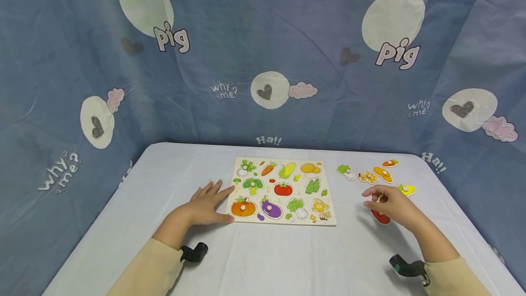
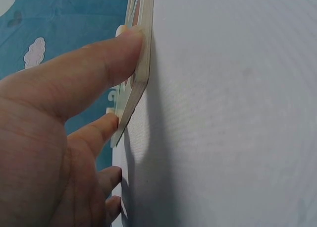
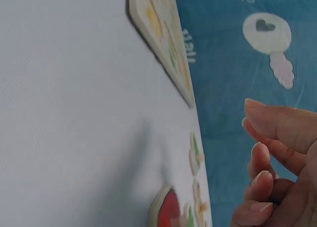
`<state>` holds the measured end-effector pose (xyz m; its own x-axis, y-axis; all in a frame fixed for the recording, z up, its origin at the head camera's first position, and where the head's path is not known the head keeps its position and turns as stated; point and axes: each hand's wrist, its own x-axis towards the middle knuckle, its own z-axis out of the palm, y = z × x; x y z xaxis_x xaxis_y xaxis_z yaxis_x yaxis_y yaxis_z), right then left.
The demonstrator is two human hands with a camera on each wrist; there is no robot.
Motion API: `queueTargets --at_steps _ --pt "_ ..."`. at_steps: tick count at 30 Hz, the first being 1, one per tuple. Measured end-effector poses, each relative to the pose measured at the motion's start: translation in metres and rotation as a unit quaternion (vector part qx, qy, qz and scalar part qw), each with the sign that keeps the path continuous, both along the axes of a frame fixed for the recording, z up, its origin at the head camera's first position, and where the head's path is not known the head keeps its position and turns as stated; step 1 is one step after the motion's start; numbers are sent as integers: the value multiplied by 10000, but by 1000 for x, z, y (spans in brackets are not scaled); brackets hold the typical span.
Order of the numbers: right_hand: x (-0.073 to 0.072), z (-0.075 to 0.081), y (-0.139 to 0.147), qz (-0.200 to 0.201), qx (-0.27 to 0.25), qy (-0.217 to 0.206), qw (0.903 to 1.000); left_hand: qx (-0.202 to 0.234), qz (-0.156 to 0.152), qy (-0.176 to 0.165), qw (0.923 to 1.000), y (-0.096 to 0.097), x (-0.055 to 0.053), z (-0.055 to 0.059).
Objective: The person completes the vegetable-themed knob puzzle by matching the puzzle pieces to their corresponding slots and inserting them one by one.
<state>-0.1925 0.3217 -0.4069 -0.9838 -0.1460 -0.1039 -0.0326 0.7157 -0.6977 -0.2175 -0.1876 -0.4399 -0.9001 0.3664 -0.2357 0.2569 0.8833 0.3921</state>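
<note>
Near a red piece (image 1: 381,219) hovers the right hand (image 1: 392,202)

A plain beige left sleeve (image 1: 144,271) and a matching right sleeve (image 1: 458,278) are worn, and the left hand (image 1: 205,207) and right hand (image 1: 392,203) are left bare. A black, bent left bracket (image 1: 195,253) and a similar right bracket (image 1: 407,266) are worn by the cuffs. The right one is marked with a small dark green patch (image 1: 397,267), and a silvery piece (image 1: 425,280) is fitted beneath.
</note>
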Motion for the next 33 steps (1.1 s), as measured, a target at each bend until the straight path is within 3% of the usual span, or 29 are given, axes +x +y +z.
queueTargets --at_steps 17,33 --pt "17 -19 33 -559 13 -148 9983 -15 20 -33 10000 1 1 0" --pt "15 -33 43 -635 106 -254 9976 -3 13 -36 10000 0 -1 0"
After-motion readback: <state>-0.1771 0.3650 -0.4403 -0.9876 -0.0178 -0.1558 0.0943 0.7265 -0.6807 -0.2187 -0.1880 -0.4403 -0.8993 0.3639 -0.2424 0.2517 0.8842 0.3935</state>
